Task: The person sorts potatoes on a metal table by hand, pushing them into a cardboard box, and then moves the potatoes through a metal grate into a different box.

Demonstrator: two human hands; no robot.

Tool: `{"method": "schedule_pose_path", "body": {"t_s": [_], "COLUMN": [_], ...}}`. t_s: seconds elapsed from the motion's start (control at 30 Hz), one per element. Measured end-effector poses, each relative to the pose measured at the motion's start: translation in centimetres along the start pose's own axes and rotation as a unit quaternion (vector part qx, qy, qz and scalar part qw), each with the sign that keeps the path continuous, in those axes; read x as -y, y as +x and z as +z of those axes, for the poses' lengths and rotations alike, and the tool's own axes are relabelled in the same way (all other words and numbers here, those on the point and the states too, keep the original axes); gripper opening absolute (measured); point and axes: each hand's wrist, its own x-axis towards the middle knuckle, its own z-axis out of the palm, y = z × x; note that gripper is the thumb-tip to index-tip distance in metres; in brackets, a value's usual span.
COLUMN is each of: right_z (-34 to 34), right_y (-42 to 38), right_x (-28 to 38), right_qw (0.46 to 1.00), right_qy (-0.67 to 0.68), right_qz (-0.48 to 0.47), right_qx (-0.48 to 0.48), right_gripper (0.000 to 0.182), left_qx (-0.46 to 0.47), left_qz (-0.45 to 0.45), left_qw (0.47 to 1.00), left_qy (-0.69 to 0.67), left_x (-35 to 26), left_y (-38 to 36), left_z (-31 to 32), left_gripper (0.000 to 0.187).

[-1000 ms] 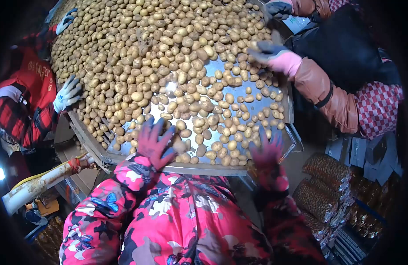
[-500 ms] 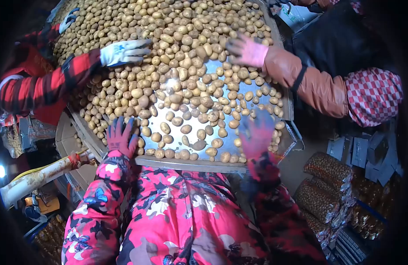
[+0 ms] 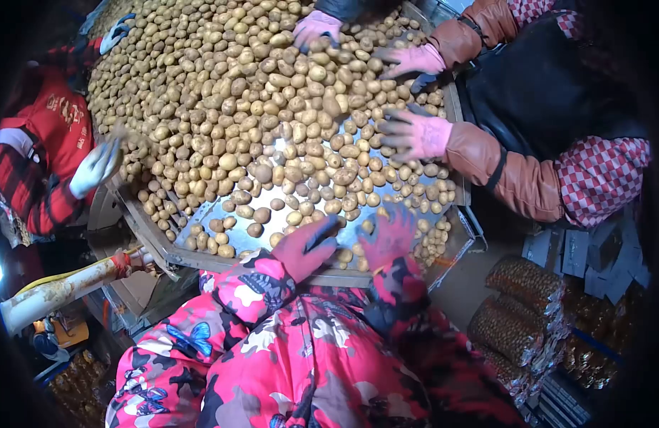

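Observation:
Over the near edge of a metal-topped sorting table [image 3: 212, 211], my left hand [image 3: 305, 250] stretches to the right in a pink glove with dark fingers. Its fingers are extended, the thumb apart, close to a few loose potatoes [image 3: 276, 240]. Just right of it, my right hand [image 3: 388, 238] wears a matching glove. Its fingers are spread and point away from me, above and among small potatoes [image 3: 430, 241] at the near right corner. Neither hand is closed round a potato that I can see. A large heap of potatoes [image 3: 201, 93] covers the far part.
A co-worker's white-gloved hand [image 3: 95, 168] is at the left rim. Pink-gloved hands of others [image 3: 419, 134] reach in from the right and far side. A rusty white pipe [image 3: 65, 289] lies lower left. Filled potato sacks [image 3: 511, 321] are stacked lower right.
My left hand has moved right along the near edge, and my right hand slightly left, bringing them close together. Potatoes near the edge have shifted. The left co-worker's hand drew back; more pink-gloved hands appear.

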Motion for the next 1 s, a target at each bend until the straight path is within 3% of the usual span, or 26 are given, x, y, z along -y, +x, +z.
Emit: {"method": "schedule_pose_path", "body": {"t_s": [0.03,0.1,0.13,0.2,0.23,0.27,0.3,0.33,0.43,0.5,0.57,0.63,0.67,0.7,0.77,0.87,0.9,0.93,1.0], "right_z": [-0.2,0.3,-0.4,-1.8,-1.2,-0.1,0.5,0.3,0.5,-1.7,-2.9,-2.6,-2.9,-4.5,-5.7,-4.7,-4.4,-4.3,-3.8], "right_y": [-1.3,-2.8,-2.7,-2.1,-2.0,-1.8,-1.7,-1.8,-4.4,-6.2,-7.7,-6.8,-5.3,-2.3,2.0,5.6,6.2,6.6,3.0], "right_x": [0.4,4.0,4.6,5.1,4.2,2.8,1.7,0.8,-2.9,-4.8,-7.8,-12.3,-13.4,-12.6,-11.9,-11.0,-10.8,-10.6,-11.4], "right_qw": [0.999,0.978,0.981,0.982,0.981,0.978,0.971,0.976,0.991,0.995,0.995,0.985,0.976,0.978,0.983,0.992,0.993,0.993,0.989], "right_qy": [0.05,0.162,0.124,0.057,0.02,-0.017,-0.056,-0.041,0.022,-0.026,-0.082,-0.057,-0.042,-0.061,-0.079,-0.076,-0.078,-0.084,-0.107], "right_qz": [0.007,-0.134,-0.15,-0.178,-0.193,-0.21,-0.23,-0.214,-0.127,-0.07,0.031,0.04,0.046,0.055,0.068,0.073,0.074,0.074,-0.047], "right_qx": [-0.004,0.01,-0.005,-0.029,-0.014,0.004,0.021,0.018,-0.031,-0.064,-0.047,-0.156,-0.208,-0.193,-0.153,-0.072,-0.048,-0.027,-0.094], "right_gripper": [0.057,0.07,0.073,0.078,0.077,0.076,0.076,0.074,0.071,0.066,0.063,0.063,0.063,0.063,0.061,0.057,0.056,0.054,0.053], "left_qx": [-0.011,0.091,0.082,-0.027,-0.132,-0.221,-0.24,-0.228,-0.107,-0.05,0.069,0.112,0.159,0.206,0.151,0.068,0.002,-0.081,-0.07], "left_qz": [-0.149,-0.137,-0.141,-0.232,-0.226,-0.182,-0.189,-0.082,-0.071,-0.111,-0.158,-0.037,-0.033,-0.028,0.023,0.055,0.078,-0.013,-0.15], "left_qw": [0.963,0.969,0.97,0.947,0.943,0.946,0.946,0.955,0.839,0.884,0.915,0.913,0.903,0.891,0.913,0.931,0.921,0.878,0.843], "left_qy": [-0.226,-0.186,-0.183,-0.222,-0.204,-0.155,-0.107,0.169,0.529,0.451,0.364,0.39,0.397,0.405,0.378,0.353,0.383,0.472,0.512], "left_x": [-0.3,4.6,3.6,2.4,-0.2,1.1,3.1,5.8,3.2,1.8,-2.8,1.3,-0.4,-2.0,-0.5,0.3,1.3,2.0,1.3], "left_y": [0.1,1.4,1.3,1.3,1.6,2.3,3.4,4.7,7.7,8.2,7.3,6.3,5.7,5.2,4.1,1.7,0.1,-2.3,-5.6], "left_z": [1.2,0.1,-1.6,-5.3,-6.5,-7.9,-10.3,-12.8,-9.5,-4.3,-0.8,2.4,3.3,3.7,3.4,-2.9,-5.6,-7.5,-11.3], "left_gripper": [0.062,0.064,0.062,0.057,0.056,0.056,0.053,0.057,0.07,0.076,0.076,0.075,0.074,0.072,0.067,0.064,0.064,0.063,0.063]}}
